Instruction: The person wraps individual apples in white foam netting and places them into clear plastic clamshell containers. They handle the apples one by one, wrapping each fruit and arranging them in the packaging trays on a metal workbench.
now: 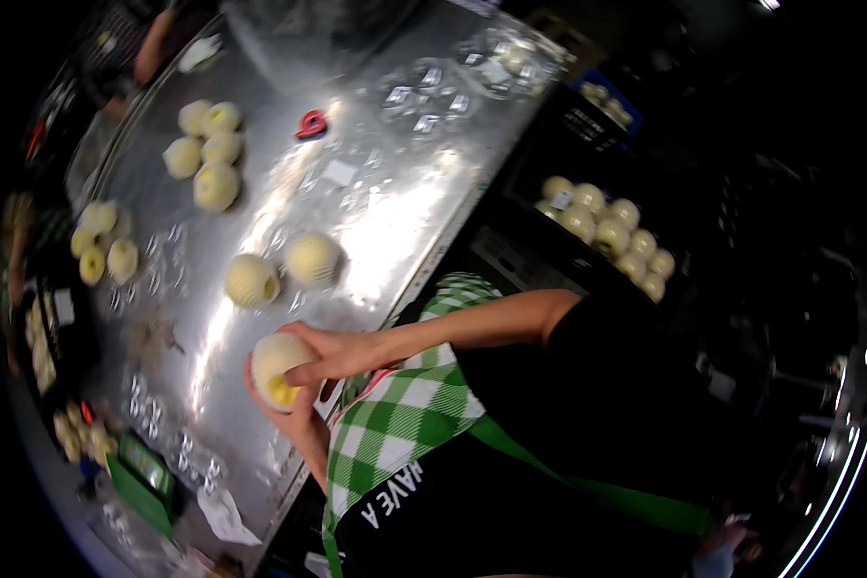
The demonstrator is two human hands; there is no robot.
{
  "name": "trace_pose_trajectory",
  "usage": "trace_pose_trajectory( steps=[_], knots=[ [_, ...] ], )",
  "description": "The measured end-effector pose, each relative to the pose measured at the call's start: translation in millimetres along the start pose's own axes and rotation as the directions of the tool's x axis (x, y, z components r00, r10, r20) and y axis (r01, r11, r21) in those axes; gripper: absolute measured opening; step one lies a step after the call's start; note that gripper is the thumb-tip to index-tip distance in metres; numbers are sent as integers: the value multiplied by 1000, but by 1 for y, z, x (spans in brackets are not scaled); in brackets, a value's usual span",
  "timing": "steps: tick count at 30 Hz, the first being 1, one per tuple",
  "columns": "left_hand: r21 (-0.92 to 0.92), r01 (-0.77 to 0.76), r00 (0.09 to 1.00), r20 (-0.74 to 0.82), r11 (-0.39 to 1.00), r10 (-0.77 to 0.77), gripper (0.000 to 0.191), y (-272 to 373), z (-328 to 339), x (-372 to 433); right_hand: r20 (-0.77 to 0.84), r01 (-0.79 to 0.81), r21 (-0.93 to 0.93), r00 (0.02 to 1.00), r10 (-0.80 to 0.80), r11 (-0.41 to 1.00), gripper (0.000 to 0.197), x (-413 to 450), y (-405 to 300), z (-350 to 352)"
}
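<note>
Both of my hands are around one pale yellow round fruit [283,361] in a white foam net sleeve, above the table edge. My right hand [336,354] wraps it from the near side, its thumb by the sleeve opening where yellow skin shows. Beneath and to the far side, my left hand [305,423] supports it; some of its fingers are hidden by the fruit. Just beyond my hands, two more netted fruits, one [251,281] and another [313,259], rest on the metal table [209,318].
A group of netted fruits [217,186] sits farther along the table, near a red ring-shaped object [311,124]. Clear plastic packaging [426,94] lies at the far end. A black crate [578,253] of netted fruits stands beside the table. Across it, another person's arm [152,47] shows.
</note>
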State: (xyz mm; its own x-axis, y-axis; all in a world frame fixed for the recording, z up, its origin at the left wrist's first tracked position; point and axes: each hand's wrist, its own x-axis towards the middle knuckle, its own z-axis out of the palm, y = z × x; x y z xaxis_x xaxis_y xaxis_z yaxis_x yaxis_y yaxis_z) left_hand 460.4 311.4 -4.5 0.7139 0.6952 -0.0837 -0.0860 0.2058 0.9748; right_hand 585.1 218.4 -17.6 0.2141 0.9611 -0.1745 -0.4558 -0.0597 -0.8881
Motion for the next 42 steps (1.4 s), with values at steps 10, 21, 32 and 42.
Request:
trace_pose_trajectory(
  steps=[10, 21, 32, 42],
  knots=[
    [150, -103, 985, 154, 983, 80, 100, -4, 24, 10, -240, 270, -6, 934, -264, 963, 66, -8, -5, 2],
    [-221, 403, 915, 112, 888, -388, 99, -8, -20, -11, -60, 237, -671, 927, -370, 703, 70, -33, 7, -30],
    [-388, 310, 944, 14, 868, -330, 88, -17, -19, 7, -486, -630, -751, 731, -478, -199, 25, -79, -98, -315],
    [-501, 292, 939, -9, 815, -342, 73, -25, -32, 18, -524, -4, -844, 218, -823, 537, 17, -154, -258, -308]
  ],
)
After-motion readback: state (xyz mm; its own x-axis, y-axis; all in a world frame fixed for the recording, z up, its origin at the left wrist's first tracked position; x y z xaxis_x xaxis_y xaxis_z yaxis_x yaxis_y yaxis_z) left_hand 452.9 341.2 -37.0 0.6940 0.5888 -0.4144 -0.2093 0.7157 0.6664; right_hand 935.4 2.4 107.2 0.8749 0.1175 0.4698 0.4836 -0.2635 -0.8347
